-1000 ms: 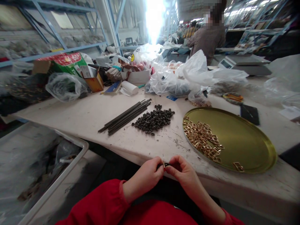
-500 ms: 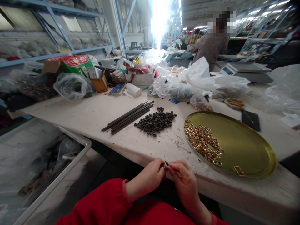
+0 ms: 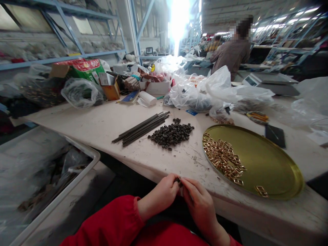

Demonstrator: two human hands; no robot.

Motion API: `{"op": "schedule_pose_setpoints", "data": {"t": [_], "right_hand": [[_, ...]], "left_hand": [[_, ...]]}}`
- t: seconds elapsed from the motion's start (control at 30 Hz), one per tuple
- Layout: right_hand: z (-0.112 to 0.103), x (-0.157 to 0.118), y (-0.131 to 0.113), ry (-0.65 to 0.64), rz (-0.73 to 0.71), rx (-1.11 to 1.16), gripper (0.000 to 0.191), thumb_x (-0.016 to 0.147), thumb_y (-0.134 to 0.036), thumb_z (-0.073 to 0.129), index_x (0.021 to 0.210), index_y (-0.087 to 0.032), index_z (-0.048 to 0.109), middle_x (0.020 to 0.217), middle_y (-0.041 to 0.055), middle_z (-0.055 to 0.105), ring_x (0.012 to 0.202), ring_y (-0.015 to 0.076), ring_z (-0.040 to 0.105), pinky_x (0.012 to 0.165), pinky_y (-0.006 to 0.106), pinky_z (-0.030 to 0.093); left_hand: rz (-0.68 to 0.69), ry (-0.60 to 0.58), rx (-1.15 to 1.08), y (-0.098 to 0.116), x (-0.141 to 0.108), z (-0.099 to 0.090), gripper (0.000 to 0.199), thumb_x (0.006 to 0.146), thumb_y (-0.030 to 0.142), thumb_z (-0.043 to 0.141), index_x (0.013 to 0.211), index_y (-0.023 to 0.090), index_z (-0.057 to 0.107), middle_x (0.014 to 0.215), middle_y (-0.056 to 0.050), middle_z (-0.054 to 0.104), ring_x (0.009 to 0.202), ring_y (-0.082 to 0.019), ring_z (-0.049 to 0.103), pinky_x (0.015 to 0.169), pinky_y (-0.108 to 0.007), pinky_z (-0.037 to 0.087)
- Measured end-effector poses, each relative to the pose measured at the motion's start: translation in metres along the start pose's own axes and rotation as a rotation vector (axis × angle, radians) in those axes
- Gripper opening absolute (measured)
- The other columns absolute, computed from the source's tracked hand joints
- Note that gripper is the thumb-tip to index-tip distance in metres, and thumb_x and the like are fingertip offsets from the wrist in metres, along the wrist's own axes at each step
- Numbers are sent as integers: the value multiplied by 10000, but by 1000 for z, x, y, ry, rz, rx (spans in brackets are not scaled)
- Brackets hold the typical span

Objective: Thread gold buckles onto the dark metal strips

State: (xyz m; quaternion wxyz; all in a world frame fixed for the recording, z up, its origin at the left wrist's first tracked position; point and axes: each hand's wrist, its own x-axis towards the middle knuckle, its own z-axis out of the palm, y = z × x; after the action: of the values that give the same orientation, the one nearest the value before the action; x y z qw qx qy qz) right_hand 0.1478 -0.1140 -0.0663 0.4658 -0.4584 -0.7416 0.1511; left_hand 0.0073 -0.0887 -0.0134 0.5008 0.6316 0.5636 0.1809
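My left hand (image 3: 167, 191) and my right hand (image 3: 197, 196) meet at the front edge of the table, both closed. Pinched between their fingertips is a small gold buckle (image 3: 179, 181) with something dark at it, mostly covered by the fingers. Beyond my hands lies a heap of small dark loops (image 3: 171, 135). Left of that heap, a bundle of long dark strips (image 3: 142, 129) lies at a slant. To the right, a round gold tray (image 3: 271, 157) holds a pile of gold rectangular buckles (image 3: 224, 157); one buckle (image 3: 261, 191) lies apart near its front rim.
A plastic bin (image 3: 96, 157) stands below the table on the left. Clear plastic bags (image 3: 194, 92), a paper roll (image 3: 147, 98) and boxes crowd the back. A dark flat pad (image 3: 275, 136) lies behind the tray. A person (image 3: 232, 54) stands farther off, beyond the table.
My right fingers have shifted slightly and now cover more of the gold buckle, which showed more clearly before. The view has tilted a little; the heaps and tray look unchanged.
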Motion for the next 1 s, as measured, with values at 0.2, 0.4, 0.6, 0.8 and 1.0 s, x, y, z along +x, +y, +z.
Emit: {"op": "schedule_pose_setpoints", "data": {"t": [0.2,0.4,0.6,0.8,1.0], "right_hand": [[-3,7,-5,-9,176,134,214,856,-169,455,1032,-205,570,918,62,646,840,180,621,726,293,528],[-2,8,-3,-53,215,188,222,859,-184,454,1037,-216,583,910,63,636,824,181,615,709,287,520],[-3,15,2,-20,314,274,166,850,-205,481,979,-226,584,892,46,645,819,181,618,712,288,518],[-4,21,-2,47,330,274,185,833,-212,504,1003,-233,572,885,38,651,773,170,633,676,269,533],[1,17,-4,46,277,257,206,818,-190,510,1007,-239,577,905,49,660,814,184,635,705,297,537]], "left_hand": [[19,46,83,1,-2,-5,482,856,266,344,1304,88,349,960,-119,628,874,-204,568,828,-317,415],[8,32,114,7,1,-7,504,862,268,340,1334,91,316,1091,-153,595,962,-221,560,883,-338,405],[46,-79,205,16,3,-18,510,854,222,338,1350,108,301,1079,-139,609,933,-214,571,862,-321,415],[89,-149,353,31,1,-40,556,823,173,341,1371,131,259,988,-120,636,871,-220,594,818,-320,425],[94,-146,327,28,-4,-36,564,852,200,321,1392,118,184,994,-133,633,874,-224,593,804,-326,430]]}}
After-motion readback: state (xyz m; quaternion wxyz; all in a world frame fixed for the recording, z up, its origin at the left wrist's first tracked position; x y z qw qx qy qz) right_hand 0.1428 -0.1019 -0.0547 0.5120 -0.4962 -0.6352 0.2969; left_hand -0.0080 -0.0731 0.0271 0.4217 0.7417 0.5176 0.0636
